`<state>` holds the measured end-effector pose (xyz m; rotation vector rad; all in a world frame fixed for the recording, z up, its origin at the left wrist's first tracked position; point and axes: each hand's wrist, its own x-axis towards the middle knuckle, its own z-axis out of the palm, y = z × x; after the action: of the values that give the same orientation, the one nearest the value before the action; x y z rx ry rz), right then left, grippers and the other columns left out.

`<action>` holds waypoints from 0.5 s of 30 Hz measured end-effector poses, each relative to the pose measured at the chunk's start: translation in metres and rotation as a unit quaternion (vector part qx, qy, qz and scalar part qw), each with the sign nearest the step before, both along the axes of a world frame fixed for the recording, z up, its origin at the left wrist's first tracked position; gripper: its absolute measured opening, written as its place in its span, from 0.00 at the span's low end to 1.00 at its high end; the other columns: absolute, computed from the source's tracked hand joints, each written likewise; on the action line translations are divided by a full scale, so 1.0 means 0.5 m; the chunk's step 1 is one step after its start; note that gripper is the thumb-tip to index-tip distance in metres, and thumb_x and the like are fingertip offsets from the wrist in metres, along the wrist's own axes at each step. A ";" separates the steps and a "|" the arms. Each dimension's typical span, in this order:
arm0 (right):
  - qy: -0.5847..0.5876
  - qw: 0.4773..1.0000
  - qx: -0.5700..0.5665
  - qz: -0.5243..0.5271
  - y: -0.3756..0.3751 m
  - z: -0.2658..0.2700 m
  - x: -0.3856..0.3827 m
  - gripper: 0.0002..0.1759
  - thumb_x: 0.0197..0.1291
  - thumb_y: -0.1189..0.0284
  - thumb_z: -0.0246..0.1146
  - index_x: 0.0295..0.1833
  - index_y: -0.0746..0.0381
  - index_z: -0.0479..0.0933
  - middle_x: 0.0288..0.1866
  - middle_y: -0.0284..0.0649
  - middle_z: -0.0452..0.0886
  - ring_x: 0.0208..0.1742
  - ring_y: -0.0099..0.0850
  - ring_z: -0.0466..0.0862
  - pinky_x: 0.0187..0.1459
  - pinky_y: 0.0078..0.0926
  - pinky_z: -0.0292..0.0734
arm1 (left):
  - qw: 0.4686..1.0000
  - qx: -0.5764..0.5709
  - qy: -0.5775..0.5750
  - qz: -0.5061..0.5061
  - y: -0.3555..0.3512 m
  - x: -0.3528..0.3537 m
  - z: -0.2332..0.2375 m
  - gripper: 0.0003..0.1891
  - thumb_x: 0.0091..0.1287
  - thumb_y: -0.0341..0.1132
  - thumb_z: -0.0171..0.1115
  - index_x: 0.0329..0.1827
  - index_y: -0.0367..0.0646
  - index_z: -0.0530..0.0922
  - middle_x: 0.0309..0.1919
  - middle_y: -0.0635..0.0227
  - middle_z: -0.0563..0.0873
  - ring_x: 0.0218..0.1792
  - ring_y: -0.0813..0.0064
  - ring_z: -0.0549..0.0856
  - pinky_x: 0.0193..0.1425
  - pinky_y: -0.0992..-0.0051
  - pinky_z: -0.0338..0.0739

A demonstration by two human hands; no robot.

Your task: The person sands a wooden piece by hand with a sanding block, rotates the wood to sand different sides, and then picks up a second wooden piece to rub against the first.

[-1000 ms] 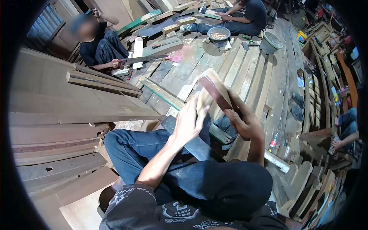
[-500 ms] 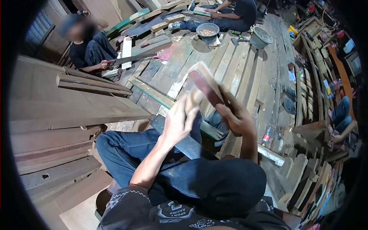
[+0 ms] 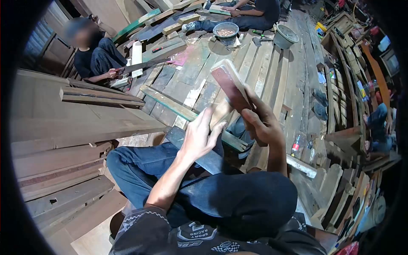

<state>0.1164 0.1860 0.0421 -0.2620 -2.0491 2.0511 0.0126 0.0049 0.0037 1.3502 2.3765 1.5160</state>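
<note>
My right hand (image 3: pixel 263 121) is wrapped around a wooden block with a reddish-brown face (image 3: pixel 231 87), tilted up and away from me. Its top edge is pale and whitish. Just left of it, my left hand (image 3: pixel 200 134) grips a small pale wood piece (image 3: pixel 221 112), partly hidden by the fingers. The far end of this piece comes close to the block's lower side. Both hands are raised above my crossed legs in jeans (image 3: pixel 136 163). Under my left forearm, a dark flat board (image 3: pixel 199 155) lies across my lap.
At the upper left, a seated person (image 3: pixel 95 55) holds a handsaw (image 3: pixel 144 65). Another person (image 3: pixel 255 19) sits at the back near a bucket of wood pieces (image 3: pixel 226 32) and a grey bucket (image 3: pixel 285 37). Planks (image 3: pixel 97 97) lie left; a bottle (image 3: pixel 296 144) stands right.
The block in my right hand has tilted more upright and shows more of its reddish-brown face. My left hand's wood piece has shifted slightly right and down.
</note>
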 end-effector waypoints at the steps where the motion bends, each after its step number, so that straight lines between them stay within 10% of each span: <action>1: -0.024 0.999 0.042 -0.023 -0.010 -0.002 -0.001 0.32 0.71 0.68 0.60 0.78 0.61 0.60 0.35 0.31 0.77 0.22 0.15 0.70 0.23 0.16 0.66 | 0.999 0.019 0.030 0.002 -0.001 -0.004 -0.003 0.25 0.66 0.35 0.67 0.61 0.32 0.71 0.49 0.43 0.83 0.47 0.43 0.84 0.47 0.58 0.81; 8: -0.037 0.996 0.073 0.046 -0.003 0.001 -0.005 0.34 0.71 0.63 0.60 0.78 0.62 0.59 0.31 0.34 0.75 0.22 0.18 0.71 0.22 0.23 0.67 | 0.992 0.116 -0.023 0.052 0.001 -0.029 -0.019 0.22 0.70 0.30 0.60 0.66 0.34 0.67 0.41 0.58 0.83 0.42 0.67 0.83 0.50 0.68 0.77; 15: 0.034 0.998 0.029 -0.044 0.005 -0.028 -0.006 0.28 0.71 0.69 0.60 0.73 0.64 0.65 0.46 0.36 0.80 0.23 0.16 0.73 0.23 0.19 0.69 | 0.989 0.114 -0.080 0.046 -0.003 -0.033 -0.040 0.20 0.72 0.32 0.59 0.64 0.38 0.68 0.34 0.69 0.79 0.26 0.83 0.76 0.29 0.81 0.72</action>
<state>0.1134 0.1885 0.0279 -0.2648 -2.0166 1.9180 -0.0040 0.0036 -0.0163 1.1150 2.2521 1.8934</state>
